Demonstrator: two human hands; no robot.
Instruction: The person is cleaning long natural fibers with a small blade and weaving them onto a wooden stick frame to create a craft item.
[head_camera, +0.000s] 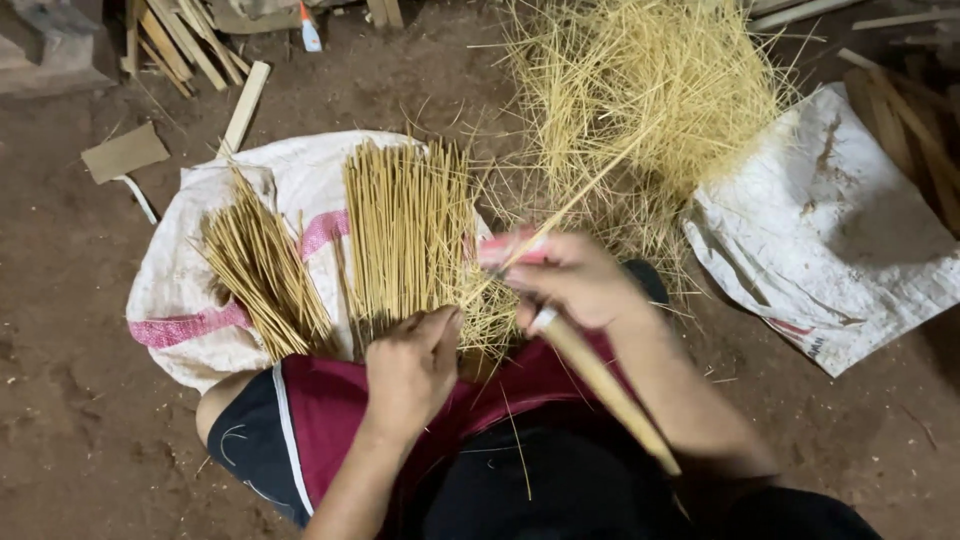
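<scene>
Person sat on the dirt floor (70, 400) w/ a white sack (190, 290) spread over the knee. Left hand (412, 368) was pressed down on the base of the upright bundle of thin sticks (408, 240), fingers curled round the ends, so closed on them afaict. Right hand (572, 280) was shut on a thicker wooden handle (608, 392) that ran back along the forearm, and pinched one long thin stick (580, 195) pointing up toward the loose straw pile (650, 90). Fingertips looked taped.

Counts: 2 sorted bundles on the sack (the upright one + a slanted bundle (262, 270) to its left, close but not touching), 1 big messy pile, 1 single stick in hand, 1 handle tool, 2 white sacks (second sack (830, 230) off to the right, well apart). Individual sticks, way too many to count. Scrap wood slats (185, 45) at top left, piece of cardboard (124, 152) nearby.

What could've gone wrong imo: the left grip only held the bundle's bottom, so the fanned tops could splay and slide off the sack onto the dirt. Long stick was thin, easy to snap if bent against the pile. Splinters too, bare palms.
</scene>
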